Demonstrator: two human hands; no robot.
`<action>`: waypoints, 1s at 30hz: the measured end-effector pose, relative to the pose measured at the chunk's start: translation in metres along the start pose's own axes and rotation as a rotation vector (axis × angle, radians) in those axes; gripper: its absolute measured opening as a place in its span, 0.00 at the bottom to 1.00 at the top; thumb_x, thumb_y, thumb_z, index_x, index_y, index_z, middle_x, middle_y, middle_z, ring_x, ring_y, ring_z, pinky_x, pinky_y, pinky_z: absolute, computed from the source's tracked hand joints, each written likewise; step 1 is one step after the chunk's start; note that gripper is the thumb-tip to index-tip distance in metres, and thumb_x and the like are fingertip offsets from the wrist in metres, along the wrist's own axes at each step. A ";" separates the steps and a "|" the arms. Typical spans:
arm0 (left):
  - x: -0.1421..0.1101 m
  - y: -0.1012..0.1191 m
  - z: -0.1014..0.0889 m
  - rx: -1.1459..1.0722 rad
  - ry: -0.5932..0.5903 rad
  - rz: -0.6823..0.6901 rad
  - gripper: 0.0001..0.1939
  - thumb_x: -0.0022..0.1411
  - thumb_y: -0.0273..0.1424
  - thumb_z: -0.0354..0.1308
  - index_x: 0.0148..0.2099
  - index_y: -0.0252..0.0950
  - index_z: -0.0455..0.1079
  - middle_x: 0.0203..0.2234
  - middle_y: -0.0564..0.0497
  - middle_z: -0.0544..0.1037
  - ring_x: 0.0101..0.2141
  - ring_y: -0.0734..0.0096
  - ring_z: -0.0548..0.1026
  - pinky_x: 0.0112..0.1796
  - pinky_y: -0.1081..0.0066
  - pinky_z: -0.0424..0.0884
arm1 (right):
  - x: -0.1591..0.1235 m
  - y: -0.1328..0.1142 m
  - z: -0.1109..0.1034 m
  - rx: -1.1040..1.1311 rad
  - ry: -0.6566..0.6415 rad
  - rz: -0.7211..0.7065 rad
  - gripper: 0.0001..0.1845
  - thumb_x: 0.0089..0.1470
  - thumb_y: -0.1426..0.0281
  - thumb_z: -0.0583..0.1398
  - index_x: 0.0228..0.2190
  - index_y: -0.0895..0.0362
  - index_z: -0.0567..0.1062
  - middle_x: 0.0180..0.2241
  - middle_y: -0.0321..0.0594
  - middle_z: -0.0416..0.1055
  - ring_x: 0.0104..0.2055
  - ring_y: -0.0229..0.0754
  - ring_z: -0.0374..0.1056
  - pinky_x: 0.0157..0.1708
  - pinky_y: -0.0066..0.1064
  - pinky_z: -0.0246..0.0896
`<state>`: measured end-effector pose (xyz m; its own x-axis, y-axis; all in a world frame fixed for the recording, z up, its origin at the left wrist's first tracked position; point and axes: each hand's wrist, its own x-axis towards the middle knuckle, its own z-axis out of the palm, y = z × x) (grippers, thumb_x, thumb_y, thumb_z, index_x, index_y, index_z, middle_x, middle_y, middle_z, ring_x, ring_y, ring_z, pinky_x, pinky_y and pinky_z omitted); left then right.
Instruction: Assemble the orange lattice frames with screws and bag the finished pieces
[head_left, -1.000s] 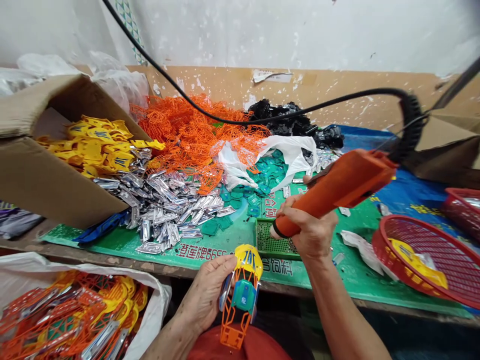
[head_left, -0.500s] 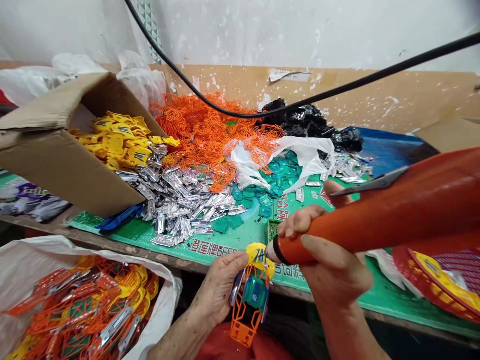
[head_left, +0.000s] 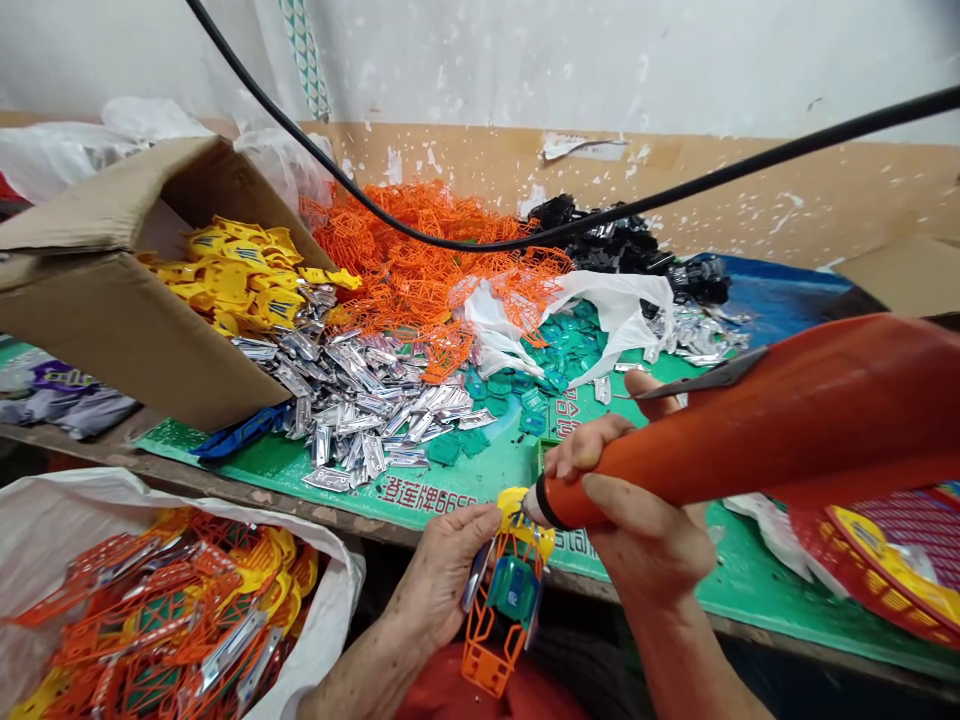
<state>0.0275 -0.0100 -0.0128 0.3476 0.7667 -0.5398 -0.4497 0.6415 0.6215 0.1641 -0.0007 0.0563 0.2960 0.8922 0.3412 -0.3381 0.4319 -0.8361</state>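
Observation:
My left hand (head_left: 444, 568) is closed on the edge of a toy car body (head_left: 514, 588). The body has an orange lattice frame, a yellow front piece, a teal cab part and silver side panels. My right hand (head_left: 656, 535) wraps round a large orange-red electric screwdriver (head_left: 750, 430) with a grey lever along its top. The screwdriver's narrow tip meets the yellow front piece and hides part of it. A small green basket (head_left: 543, 456) shows just behind the screwdriver's nose.
A cardboard box (head_left: 150, 330) spills yellow parts (head_left: 247, 275) at the left. Silver panels (head_left: 367, 410), orange frames (head_left: 405, 265), teal parts (head_left: 574, 335) and black parts (head_left: 600, 235) lie heaped. A white sack (head_left: 341, 575) holds toy bodies. A red basket (head_left: 862, 570) stands right; a black cable (head_left: 450, 243) hangs across.
The screwdriver has moved left and its tip now sits further over the yellow front piece, near its middle. My left hand keeps its grip on the toy body, which has shifted slightly right.

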 end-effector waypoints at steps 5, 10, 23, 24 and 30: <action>0.001 0.000 0.001 -0.004 0.015 -0.002 0.20 0.39 0.36 0.74 0.32 0.28 0.78 0.19 0.50 0.78 0.17 0.78 0.70 0.20 0.78 0.65 | 0.000 0.001 -0.001 0.017 -0.015 0.004 0.31 0.39 0.76 0.64 0.47 0.46 0.69 0.24 0.30 0.68 0.24 0.38 0.65 0.27 0.36 0.66; 0.001 -0.002 0.001 0.000 0.032 -0.004 0.19 0.39 0.37 0.74 0.32 0.28 0.77 0.18 0.51 0.77 0.17 0.79 0.69 0.20 0.78 0.64 | -0.001 0.002 -0.002 0.021 -0.027 0.009 0.32 0.40 0.76 0.63 0.49 0.46 0.67 0.25 0.30 0.68 0.25 0.38 0.66 0.28 0.36 0.66; 0.000 -0.006 0.002 0.045 0.118 0.031 0.22 0.31 0.40 0.76 0.26 0.30 0.76 0.16 0.50 0.78 0.16 0.75 0.71 0.19 0.77 0.64 | -0.013 0.010 -0.005 -0.106 -0.046 0.049 0.26 0.43 0.75 0.63 0.45 0.50 0.66 0.27 0.29 0.67 0.26 0.36 0.65 0.33 0.37 0.66; 0.000 -0.007 0.002 0.047 0.121 0.036 0.22 0.31 0.41 0.76 0.26 0.30 0.76 0.16 0.51 0.78 0.16 0.76 0.70 0.19 0.77 0.63 | -0.014 0.011 -0.006 -0.121 -0.044 0.048 0.25 0.43 0.75 0.63 0.44 0.51 0.66 0.27 0.29 0.67 0.26 0.36 0.65 0.34 0.37 0.66; 0.001 -0.009 0.000 0.073 0.132 0.056 0.22 0.33 0.41 0.75 0.26 0.30 0.75 0.16 0.51 0.77 0.15 0.78 0.68 0.19 0.78 0.59 | -0.015 0.014 -0.002 -0.163 -0.011 0.030 0.20 0.42 0.74 0.63 0.40 0.54 0.68 0.25 0.31 0.65 0.27 0.38 0.66 0.33 0.37 0.67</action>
<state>0.0323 -0.0150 -0.0193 0.2099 0.7945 -0.5699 -0.4031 0.6013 0.6898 0.1567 -0.0085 0.0389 0.2774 0.9063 0.3190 -0.1966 0.3785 -0.9045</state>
